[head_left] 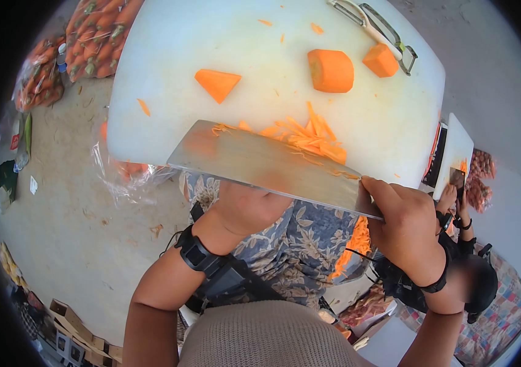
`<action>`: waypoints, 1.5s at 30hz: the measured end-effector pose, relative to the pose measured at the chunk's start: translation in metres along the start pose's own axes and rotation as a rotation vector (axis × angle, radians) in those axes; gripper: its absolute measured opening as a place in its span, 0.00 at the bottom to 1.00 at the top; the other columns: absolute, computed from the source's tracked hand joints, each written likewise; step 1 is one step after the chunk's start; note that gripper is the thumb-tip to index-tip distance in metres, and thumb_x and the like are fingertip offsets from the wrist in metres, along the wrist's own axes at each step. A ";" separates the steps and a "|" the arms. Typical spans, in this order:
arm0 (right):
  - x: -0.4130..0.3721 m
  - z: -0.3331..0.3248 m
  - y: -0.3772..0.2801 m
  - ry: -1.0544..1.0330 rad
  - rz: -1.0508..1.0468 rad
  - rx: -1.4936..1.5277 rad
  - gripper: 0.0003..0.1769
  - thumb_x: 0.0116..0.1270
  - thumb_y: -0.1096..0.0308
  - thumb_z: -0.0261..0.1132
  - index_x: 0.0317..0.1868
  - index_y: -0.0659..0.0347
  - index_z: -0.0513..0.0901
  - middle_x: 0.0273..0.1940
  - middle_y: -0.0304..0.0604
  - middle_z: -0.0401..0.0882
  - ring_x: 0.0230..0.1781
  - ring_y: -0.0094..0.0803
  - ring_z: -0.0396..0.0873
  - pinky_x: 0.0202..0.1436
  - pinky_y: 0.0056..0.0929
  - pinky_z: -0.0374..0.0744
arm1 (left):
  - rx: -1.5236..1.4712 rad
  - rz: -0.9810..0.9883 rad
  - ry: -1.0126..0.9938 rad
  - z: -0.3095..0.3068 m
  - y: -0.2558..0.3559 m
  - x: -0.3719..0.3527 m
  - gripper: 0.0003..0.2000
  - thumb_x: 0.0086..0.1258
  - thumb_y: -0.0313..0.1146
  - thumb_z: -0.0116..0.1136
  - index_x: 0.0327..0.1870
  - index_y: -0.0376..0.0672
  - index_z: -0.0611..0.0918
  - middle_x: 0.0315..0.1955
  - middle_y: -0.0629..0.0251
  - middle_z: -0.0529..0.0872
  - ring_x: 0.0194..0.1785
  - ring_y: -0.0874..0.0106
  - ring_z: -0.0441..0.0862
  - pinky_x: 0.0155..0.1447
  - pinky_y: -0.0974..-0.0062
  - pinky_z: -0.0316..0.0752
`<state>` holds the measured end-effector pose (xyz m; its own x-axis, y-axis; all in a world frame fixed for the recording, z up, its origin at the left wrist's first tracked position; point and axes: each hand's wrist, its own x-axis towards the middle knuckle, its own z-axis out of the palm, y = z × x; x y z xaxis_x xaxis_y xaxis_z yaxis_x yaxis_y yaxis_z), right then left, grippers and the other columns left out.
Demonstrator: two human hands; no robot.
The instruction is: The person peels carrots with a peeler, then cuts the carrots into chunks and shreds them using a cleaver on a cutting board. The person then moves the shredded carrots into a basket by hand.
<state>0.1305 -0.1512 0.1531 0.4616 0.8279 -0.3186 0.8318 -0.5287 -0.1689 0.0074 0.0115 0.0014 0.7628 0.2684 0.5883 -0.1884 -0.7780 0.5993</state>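
My right hand is closed round the handle end of a broad cleaver, its blade tilted across the near edge of the white cutting board. Orange shreds stick along the blade's upper edge. My left hand is behind and below the blade, which hides its fingers, so I cannot see what they hold, if anything. Just beyond the cleaver lies a pile of carrot strips. Farther back on the board are a carrot wedge, a thick carrot chunk and a smaller carrot piece.
Two peelers lie at the board's far right. Bags of carrots stand on the floor at the upper left. Shredded carrot shows below the board. At right, another person works at a second board.
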 end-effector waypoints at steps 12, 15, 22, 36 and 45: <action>0.028 0.024 0.004 0.097 -0.070 0.062 0.10 0.47 0.79 0.64 0.31 0.57 0.75 0.20 0.42 0.77 0.20 0.39 0.79 0.23 0.37 0.75 | -0.016 0.037 -0.025 -0.003 0.001 0.010 0.12 0.50 0.20 0.67 0.38 0.37 0.87 0.42 0.60 0.86 0.45 0.57 0.84 0.50 0.61 0.78; 0.025 0.026 0.001 0.118 -0.063 0.060 0.10 0.47 0.79 0.64 0.31 0.58 0.75 0.21 0.43 0.77 0.21 0.40 0.79 0.24 0.37 0.76 | -0.018 0.079 0.007 0.003 -0.005 0.008 0.11 0.50 0.25 0.63 0.36 0.42 0.85 0.40 0.65 0.84 0.46 0.63 0.82 0.50 0.67 0.78; 0.008 0.007 -0.005 0.095 -0.052 0.033 0.19 0.42 0.79 0.65 0.39 0.60 0.78 0.22 0.42 0.77 0.22 0.40 0.79 0.26 0.36 0.76 | -0.034 -0.081 -0.031 0.001 0.001 -0.002 0.12 0.53 0.26 0.65 0.41 0.41 0.86 0.46 0.61 0.85 0.50 0.57 0.82 0.57 0.60 0.75; 0.026 0.019 0.002 -0.006 -0.008 0.040 0.20 0.45 0.84 0.66 0.42 0.61 0.80 0.26 0.51 0.80 0.25 0.49 0.81 0.28 0.40 0.77 | -0.024 0.009 -0.008 -0.001 0.002 0.010 0.11 0.51 0.20 0.67 0.37 0.38 0.87 0.40 0.61 0.86 0.45 0.57 0.84 0.51 0.62 0.77; 0.018 0.023 0.001 0.171 -0.084 0.028 0.12 0.45 0.79 0.65 0.32 0.58 0.77 0.20 0.42 0.75 0.20 0.41 0.78 0.24 0.37 0.76 | 0.043 0.085 0.004 0.001 -0.004 0.000 0.12 0.52 0.24 0.64 0.39 0.41 0.86 0.42 0.63 0.84 0.46 0.61 0.82 0.52 0.64 0.78</action>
<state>0.1323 -0.1416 0.1255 0.4380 0.8881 -0.1398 0.8620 -0.4590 -0.2150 0.0084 0.0136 -0.0016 0.7426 0.2027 0.6383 -0.2257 -0.8216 0.5234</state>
